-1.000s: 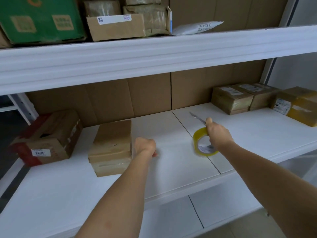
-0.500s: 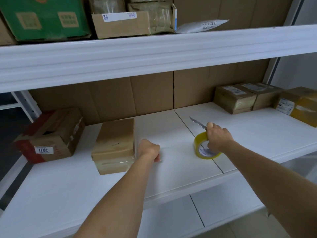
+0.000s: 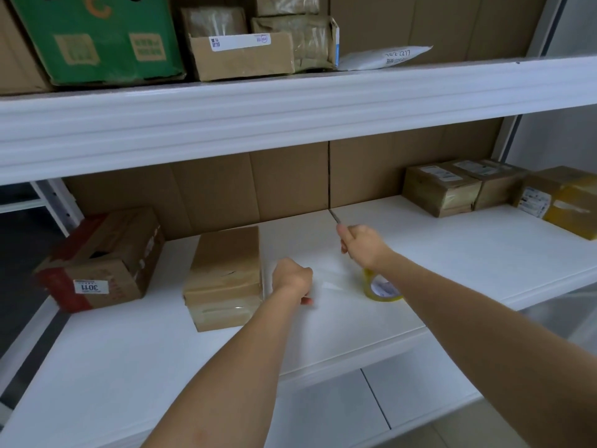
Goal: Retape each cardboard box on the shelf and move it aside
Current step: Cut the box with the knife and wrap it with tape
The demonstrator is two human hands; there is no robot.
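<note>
Left hand (image 3: 292, 279): fisted, pinching a clear tape strip (image 3: 332, 281) just right of the plain brown cardboard box (image 3: 226, 276).
Right hand (image 3: 365, 245): grips a thin metal blade (image 3: 335, 216), above the yellowish tape roll (image 3: 381, 287).
White shelf (image 3: 452, 253): carries both; taped boxes (image 3: 442, 190) far right.

The tape roll (image 3: 382, 287) near the front edge of the white shelf (image 3: 452, 253) is half hidden behind the right forearm, and the clear strip (image 3: 329, 279) running from it to the left hand (image 3: 290, 278) is too faint to trace fully. The right hand (image 3: 363, 245) covers the handle of the blade (image 3: 334, 216) it grips, while the left hand's fingertips are hidden under its curled knuckles. On the upper shelf, the green box (image 3: 97, 37) is cut off by the top edge, and its label text is unreadable.
</note>
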